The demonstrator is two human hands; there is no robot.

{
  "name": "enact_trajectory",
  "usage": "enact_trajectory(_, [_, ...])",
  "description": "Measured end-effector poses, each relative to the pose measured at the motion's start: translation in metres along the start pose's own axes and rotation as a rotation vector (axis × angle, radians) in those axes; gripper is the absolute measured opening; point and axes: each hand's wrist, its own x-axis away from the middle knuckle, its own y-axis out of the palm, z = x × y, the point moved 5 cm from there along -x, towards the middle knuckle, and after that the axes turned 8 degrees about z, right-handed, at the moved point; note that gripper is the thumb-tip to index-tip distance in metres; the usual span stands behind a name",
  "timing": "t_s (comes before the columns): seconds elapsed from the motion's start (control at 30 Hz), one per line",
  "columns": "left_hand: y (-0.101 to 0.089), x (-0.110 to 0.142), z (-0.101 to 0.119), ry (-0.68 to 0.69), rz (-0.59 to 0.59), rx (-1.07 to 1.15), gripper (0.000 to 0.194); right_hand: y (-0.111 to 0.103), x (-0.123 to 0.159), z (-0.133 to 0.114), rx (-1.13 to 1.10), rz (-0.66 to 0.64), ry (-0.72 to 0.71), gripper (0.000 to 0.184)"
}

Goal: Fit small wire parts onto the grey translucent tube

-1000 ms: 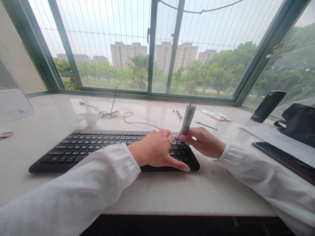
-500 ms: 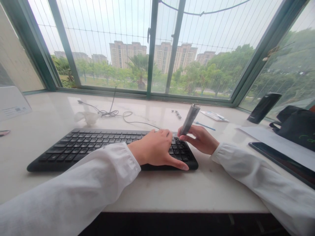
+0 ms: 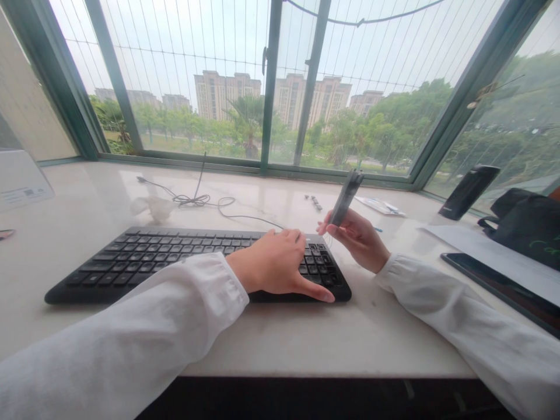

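A black keyboard (image 3: pixel 144 256) lies on the white counter before me. My left hand (image 3: pixel 280 265) rests over its right part, palm down, thumb stretched out and fingers lying on the keys; it grips nothing. Just above the keyboard's upper right corner, my right hand (image 3: pixel 356 236) is closed around a dark grey, bar-shaped keycap puller (image 3: pixel 345 198). The puller stands tilted, its top leaning right, and faint thin wires show below the fingers. Some key spots at the upper right look bare. Behind the keyboard lie several small loose keycaps (image 3: pixel 314 202).
A cable (image 3: pixel 196 201) lies coiled behind the keyboard, near a crumpled translucent piece (image 3: pixel 153 208). To the right are a flat packet (image 3: pixel 380 205), a blue stick (image 3: pixel 378 229), a phone (image 3: pixel 503 286), white paper (image 3: pixel 481 251), a black bag (image 3: pixel 529 221) and a black upright object (image 3: pixel 470 191).
My right hand has lifted the keycap puller up and slightly right, off the keys, and tilted it further. My left hand has stayed in place on the keyboard.
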Motion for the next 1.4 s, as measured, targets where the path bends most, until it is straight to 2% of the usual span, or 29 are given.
enact_trajectory(0.17, [-0.001,0.0,0.0,-0.013,-0.008,0.016,0.112,0.003,0.0,0.003,-0.02,0.003,0.069,0.033])
enact_trajectory(0.37, [0.0,0.0,0.0,-0.011,-0.006,0.018,0.11,0.005,-0.002,0.01,-0.144,-0.083,0.193,0.036])
enact_trajectory(0.6, [-0.001,-0.001,0.001,0.017,0.012,0.002,0.11,0.005,-0.001,0.021,-0.132,-0.146,0.31,0.04])
enact_trajectory(1.0, [-0.002,0.0,0.002,0.005,-0.015,0.009,0.11,0.003,-0.004,0.018,-0.031,-0.204,0.302,0.041])
enact_trajectory(1.23, [-0.002,0.0,0.001,0.013,0.003,0.011,0.109,0.001,-0.003,0.02,-0.019,-0.261,0.246,0.039])
enact_trajectory(1.4, [-0.002,-0.001,0.001,-0.001,0.002,0.008,0.108,-0.001,-0.002,0.011,0.104,-0.273,0.143,0.037])
